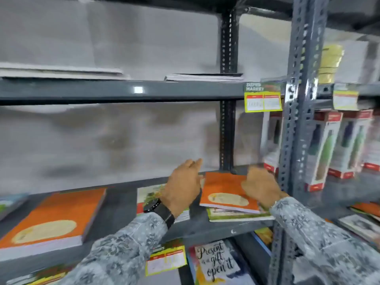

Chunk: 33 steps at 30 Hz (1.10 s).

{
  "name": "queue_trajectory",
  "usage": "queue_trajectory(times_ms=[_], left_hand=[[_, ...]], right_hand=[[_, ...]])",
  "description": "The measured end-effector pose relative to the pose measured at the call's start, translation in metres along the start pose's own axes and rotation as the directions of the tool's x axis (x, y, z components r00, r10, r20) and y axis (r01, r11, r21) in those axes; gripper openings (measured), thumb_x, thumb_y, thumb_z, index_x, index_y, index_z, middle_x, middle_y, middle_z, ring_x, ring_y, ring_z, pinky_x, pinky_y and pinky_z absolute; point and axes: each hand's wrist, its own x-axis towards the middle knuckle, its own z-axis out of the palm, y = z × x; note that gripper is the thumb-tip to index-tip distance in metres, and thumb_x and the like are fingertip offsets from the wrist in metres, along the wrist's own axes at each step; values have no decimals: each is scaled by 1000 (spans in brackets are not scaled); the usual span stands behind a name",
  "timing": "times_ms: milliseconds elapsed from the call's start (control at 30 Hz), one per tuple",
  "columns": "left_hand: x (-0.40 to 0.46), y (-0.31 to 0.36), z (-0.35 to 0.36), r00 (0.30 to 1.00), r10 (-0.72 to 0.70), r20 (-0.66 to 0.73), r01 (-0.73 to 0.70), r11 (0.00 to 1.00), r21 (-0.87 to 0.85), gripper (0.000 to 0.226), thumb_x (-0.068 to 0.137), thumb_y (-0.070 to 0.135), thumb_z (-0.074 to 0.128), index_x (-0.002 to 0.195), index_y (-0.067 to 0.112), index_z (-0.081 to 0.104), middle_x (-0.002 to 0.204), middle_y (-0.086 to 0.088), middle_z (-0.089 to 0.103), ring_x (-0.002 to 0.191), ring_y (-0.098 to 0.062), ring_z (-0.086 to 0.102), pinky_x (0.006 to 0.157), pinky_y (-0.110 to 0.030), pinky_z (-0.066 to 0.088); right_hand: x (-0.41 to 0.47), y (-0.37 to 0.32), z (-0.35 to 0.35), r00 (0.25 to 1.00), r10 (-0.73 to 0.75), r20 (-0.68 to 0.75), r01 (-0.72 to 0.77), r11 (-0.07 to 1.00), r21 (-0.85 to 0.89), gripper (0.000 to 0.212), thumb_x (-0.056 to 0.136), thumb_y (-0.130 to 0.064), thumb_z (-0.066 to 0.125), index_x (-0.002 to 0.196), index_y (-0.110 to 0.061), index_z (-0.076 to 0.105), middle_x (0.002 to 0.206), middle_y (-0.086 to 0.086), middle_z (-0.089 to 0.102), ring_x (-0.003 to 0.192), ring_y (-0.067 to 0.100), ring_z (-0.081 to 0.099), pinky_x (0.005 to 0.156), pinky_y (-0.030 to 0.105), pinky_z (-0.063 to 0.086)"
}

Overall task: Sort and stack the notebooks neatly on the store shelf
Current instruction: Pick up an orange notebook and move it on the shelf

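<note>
On the grey metal shelf [216, 228] lie several notebooks. A tall stack with an orange cover [55, 214] sits at the left. A white and green notebook [151, 193] lies in the middle, partly under my left hand [184, 187]. At the right an orange notebook [225, 192] tops a small skewed pile of green-edged notebooks [238, 215]. My left hand hovers just left of that pile, fingers apart, holding nothing. My right hand [260, 187] hangs over the pile's right edge, blurred, with nothing gripped.
A perforated upright post [298, 120] stands right of my hands. Boxed bottles [320, 153] fill the neighbouring shelf. Thin notebooks [205, 77] lie on the upper shelf, price tags [263, 99] hang from its edge, and a lettered notebook [216, 262] lies on the shelf below.
</note>
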Motion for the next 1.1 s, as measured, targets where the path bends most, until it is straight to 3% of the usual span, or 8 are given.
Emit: queue_trajectory(times_ms=[133,300,400,533,633,800,1000,1100], left_hand=[[7,8,30,925,-197,325,195,980,38,17,93,14,57,99,8,71,108,-16,74,101,-36,71,76,-38,49],[18,5,52,693,-378,614,539,838,-92,22,91,12,71,108,-2,71,101,-16,77,88,-29,76,75,-34,61],[22,7,54,601,-453,658,739,628,-244,11,92,10,74,98,1,70,93,-9,76,72,-21,74,68,-30,66],[11,-3,44,621,-501,603,780,469,-414,21,92,9,73,111,1,70,102,-11,77,78,-20,74,67,-32,67],[-14,-26,25,713,-522,468,700,509,-500,16,92,14,72,107,15,76,94,-2,81,82,-21,79,80,-43,66],[-74,-85,-33,827,-535,172,514,595,-618,33,91,19,74,89,51,72,68,11,73,63,-10,68,69,-32,55],[-159,-189,-121,737,-676,6,577,624,-526,36,91,10,71,95,46,71,66,24,71,58,2,62,63,-19,50],[-191,-232,-159,656,-755,2,670,581,-462,30,89,13,66,82,40,76,55,15,64,57,-10,58,60,-31,45]], right_hand=[[7,23,16,898,215,384,-235,972,4,30,80,-19,61,107,-5,66,117,12,67,99,30,68,85,36,59],[14,33,36,887,226,404,-322,927,190,10,80,-9,61,90,-10,62,103,10,71,95,28,71,85,44,63],[11,32,37,915,247,318,-338,901,272,9,82,-3,61,81,-12,59,92,8,68,89,25,69,79,38,60],[11,27,38,950,226,215,-304,824,478,13,72,-4,69,82,-11,74,81,6,76,78,24,72,79,42,63],[4,5,44,981,110,160,-187,758,625,24,72,-7,78,93,-21,77,84,-3,78,82,18,74,83,42,62],[-15,-73,69,993,-113,34,45,628,777,41,78,0,81,108,-25,70,71,-1,74,66,4,70,69,31,60],[-54,-215,120,954,-290,79,83,508,857,50,66,-12,86,108,-32,69,66,-14,72,63,9,70,64,40,60],[-80,-285,141,920,-359,156,56,515,855,37,64,-14,86,93,-32,72,63,-3,70,61,18,69,67,49,60]])
